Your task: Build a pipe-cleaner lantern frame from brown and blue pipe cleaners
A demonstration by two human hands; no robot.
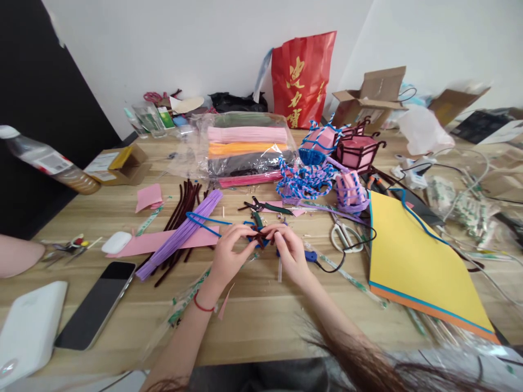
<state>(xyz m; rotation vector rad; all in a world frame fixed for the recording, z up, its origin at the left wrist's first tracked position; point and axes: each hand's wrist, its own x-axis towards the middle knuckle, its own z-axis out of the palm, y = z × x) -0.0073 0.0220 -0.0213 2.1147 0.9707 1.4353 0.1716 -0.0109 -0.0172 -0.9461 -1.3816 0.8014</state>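
My left hand (232, 253): fingertips pinching a dark brown piece (259, 237).
My right hand (291, 251): fingertips narrowed on its other side.
Purple bundle (180, 234): across the pink strip (147, 243).

"What carries everything?"
"A wood-grain table (253, 321)."
"And lying right on it?"
"Left — a phone (97, 305) and dark brown stems (182, 208); right — white-handled scissors (344, 231); behind, a clear packet (247, 149)."
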